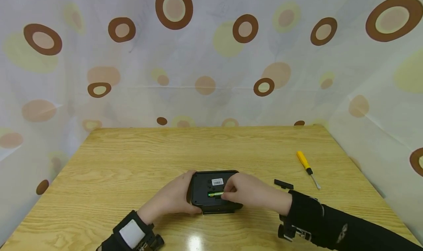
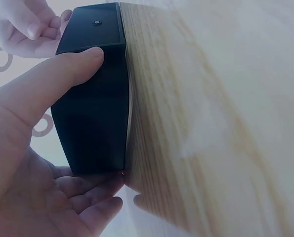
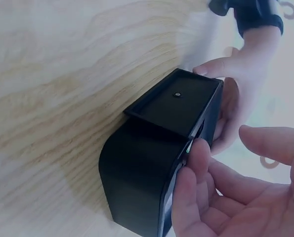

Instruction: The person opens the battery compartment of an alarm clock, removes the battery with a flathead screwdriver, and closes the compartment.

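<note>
A black box-shaped device (image 1: 202, 186) lies on the table with its labelled back facing up. My left hand (image 1: 178, 194) grips its left end, the thumb (image 2: 82, 66) along one edge and the fingers round the opposite side. In the device's open battery slot lies a green-and-yellow battery (image 1: 214, 194). The fingertips of my right hand (image 1: 249, 192) touch the back at the battery's right end. The right wrist view shows that hand's thumb (image 3: 268, 142) apart from its fingers. Those fingers hide part of the slot.
Right of the device, a small black battery cover (image 1: 283, 184) lies on the wooden table (image 1: 132, 155). Farther right is a screwdriver (image 1: 307, 167) with a yellow handle. A patterned curtain (image 1: 205, 52) hangs behind the table and along both sides.
</note>
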A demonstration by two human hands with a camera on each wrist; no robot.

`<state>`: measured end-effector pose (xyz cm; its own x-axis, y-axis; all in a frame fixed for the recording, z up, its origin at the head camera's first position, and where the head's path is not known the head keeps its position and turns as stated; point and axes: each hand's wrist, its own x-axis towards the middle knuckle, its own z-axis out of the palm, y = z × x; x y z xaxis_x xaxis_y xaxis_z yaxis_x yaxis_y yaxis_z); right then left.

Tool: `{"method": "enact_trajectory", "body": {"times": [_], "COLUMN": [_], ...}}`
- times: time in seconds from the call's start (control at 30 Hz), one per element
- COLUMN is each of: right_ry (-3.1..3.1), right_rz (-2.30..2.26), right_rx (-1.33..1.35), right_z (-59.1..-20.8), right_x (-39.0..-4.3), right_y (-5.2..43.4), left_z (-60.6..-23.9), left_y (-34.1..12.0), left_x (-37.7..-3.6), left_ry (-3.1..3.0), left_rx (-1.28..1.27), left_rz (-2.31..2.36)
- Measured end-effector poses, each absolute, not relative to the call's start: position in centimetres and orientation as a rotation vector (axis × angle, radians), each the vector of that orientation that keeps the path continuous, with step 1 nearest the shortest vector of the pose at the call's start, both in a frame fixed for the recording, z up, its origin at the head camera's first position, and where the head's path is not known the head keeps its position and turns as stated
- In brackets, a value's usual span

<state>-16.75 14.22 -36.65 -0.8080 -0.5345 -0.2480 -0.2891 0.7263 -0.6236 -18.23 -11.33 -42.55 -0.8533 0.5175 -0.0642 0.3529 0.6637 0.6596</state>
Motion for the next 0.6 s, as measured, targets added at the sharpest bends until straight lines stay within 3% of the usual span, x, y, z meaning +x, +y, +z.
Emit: {"method": "enact_trajectory", "body": {"times": [0.6], "right_ry": [2.437], "right_rz": [-0.9], "right_rx": [-0.623], "right_z": [-35.4], "right_x": [-17.0], "right_y": [15.0], "left_z": [-42.5], "left_y": [-11.3], "left_x": [-18.3], "left_ry": [2.655], "left_rx": [0.676], "left_rz": [0.923]}}
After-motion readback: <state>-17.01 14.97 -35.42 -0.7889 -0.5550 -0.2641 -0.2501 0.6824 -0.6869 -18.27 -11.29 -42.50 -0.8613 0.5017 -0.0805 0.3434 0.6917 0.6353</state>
